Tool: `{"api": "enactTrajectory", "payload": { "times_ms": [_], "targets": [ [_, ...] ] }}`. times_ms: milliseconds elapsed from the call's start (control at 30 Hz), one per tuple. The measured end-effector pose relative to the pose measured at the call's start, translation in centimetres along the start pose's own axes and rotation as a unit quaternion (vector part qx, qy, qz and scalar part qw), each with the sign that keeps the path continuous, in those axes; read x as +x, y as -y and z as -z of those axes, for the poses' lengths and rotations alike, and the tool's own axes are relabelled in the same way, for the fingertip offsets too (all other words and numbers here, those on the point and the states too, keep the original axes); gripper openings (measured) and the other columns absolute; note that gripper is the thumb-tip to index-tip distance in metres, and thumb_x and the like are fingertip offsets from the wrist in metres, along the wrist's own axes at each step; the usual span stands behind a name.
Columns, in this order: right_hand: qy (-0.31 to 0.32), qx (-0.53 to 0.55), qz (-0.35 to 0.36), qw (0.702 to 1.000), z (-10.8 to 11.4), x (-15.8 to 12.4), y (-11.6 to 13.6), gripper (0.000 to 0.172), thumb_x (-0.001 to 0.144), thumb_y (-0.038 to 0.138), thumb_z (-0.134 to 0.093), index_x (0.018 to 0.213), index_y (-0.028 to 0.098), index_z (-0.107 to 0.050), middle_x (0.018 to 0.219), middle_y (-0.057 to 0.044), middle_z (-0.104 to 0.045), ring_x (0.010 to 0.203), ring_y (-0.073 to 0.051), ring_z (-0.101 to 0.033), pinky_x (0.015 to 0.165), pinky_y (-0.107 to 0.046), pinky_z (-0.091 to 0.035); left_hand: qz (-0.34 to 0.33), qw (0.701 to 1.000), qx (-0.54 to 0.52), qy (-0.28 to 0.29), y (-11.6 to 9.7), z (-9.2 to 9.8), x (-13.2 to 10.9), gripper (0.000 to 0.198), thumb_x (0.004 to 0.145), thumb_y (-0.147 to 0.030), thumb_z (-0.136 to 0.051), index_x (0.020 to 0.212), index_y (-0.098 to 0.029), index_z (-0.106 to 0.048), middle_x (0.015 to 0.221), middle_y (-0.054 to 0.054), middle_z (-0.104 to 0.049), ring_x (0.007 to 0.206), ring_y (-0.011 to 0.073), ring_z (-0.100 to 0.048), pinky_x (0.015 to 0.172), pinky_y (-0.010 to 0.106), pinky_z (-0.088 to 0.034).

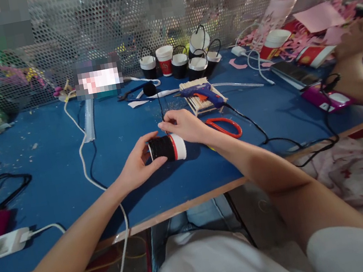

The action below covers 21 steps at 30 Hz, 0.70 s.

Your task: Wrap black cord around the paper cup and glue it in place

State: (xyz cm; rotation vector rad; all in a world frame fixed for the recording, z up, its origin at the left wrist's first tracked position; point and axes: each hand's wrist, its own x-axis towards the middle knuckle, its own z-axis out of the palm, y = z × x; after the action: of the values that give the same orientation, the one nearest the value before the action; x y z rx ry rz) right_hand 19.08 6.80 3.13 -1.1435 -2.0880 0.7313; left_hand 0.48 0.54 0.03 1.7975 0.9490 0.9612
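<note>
In the head view, I have the left hand [139,162] closed around a paper cup [179,148], tipped sideways over the blue table [153,197], near its front edge. The right hand [185,125] pinches black cord [161,106] by the cup's red band; the cord runs back to a dark ball [150,89]. I judge the winding well along: black covers most of the wall, while the red band and white end show bare. Behind, black-covered cups [180,67] with loop handles look finished.

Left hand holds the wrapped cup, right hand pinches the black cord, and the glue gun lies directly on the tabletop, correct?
Last part's wrong: the head view shows the glue gun on a wooden rack, not the tabletop. The left hand holds the wrapped cup; the right hand pinches the cord.
</note>
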Motion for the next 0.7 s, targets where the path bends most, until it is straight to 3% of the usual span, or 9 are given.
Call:
{"api": "enactTrajectory", "payload": {
  "times_ms": [233, 433, 700],
  "targets": [
    [0.000, -0.006, 0.005, 1.000, 0.24, -0.15, 0.26, 0.027, 0.081, 0.036, -0.051, 0.062, 0.017, -0.049, 0.058, 0.002, -0.053, 0.056, -0.009, -0.045, 0.055, -0.024, -0.030, 0.031, 0.999, -0.015, 0.015, 0.48, 0.05, 0.06, 0.055, 0.072, -0.031, -0.068, 0.120, -0.018, -0.044, 0.118, 0.010, -0.053, 0.106, 0.0222, -0.055, 0.095, 0.041, -0.045],
    [0.013, -0.003, 0.009, 1.000, 0.31, -0.10, 0.00, 0.027, 0.080, 0.038, -0.052, 0.065, 0.016, -0.053, 0.061, 0.002, -0.055, 0.057, -0.009, -0.045, 0.056, -0.024, -0.030, 0.009, 0.998, 0.044, 0.035, 0.18, 0.34, -0.18, 0.055, 0.074, -0.030, -0.067, 0.122, -0.020, -0.042, 0.114, 0.009, -0.052, 0.090, 0.0177, -0.059, 0.078, 0.032, -0.053],
    [0.027, -0.006, 0.004, 1.000, 0.34, -0.09, -0.13, 0.026, 0.080, 0.036, -0.052, 0.064, 0.016, -0.054, 0.062, 0.001, -0.055, 0.059, -0.009, -0.045, 0.057, -0.024, -0.031, -0.036, 0.996, 0.072, 0.033, -0.13, 0.24, -0.12, 0.051, 0.074, -0.024, -0.066, 0.119, -0.022, -0.043, 0.117, 0.009, -0.048, 0.103, 0.0195, -0.053, 0.083, 0.033, -0.049]
  ]
}}
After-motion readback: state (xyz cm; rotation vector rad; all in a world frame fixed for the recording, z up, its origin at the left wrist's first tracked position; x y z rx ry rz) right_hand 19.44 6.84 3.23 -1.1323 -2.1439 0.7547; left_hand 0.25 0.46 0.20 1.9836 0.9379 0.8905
